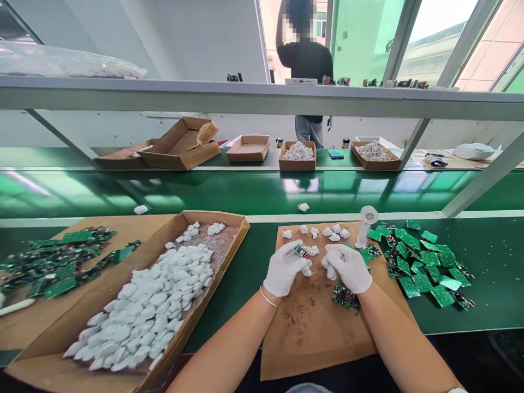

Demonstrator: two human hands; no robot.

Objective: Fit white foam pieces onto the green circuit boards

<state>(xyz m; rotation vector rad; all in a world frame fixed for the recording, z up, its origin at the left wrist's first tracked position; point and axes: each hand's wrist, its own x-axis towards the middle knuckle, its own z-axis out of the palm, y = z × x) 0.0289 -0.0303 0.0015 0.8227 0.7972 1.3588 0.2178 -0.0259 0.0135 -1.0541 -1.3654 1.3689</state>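
While both gloved hands are working over the brown cardboard mat (311, 327), the left hand (283, 268) is closing on a small component (302, 252) and the right hand (347, 267) is curling around a white putty lump (329, 271) — best kept low and pressed evenly. Beyond are lying loose lumps (333, 233), green circuit boards (426, 265), and the surface (491, 256).
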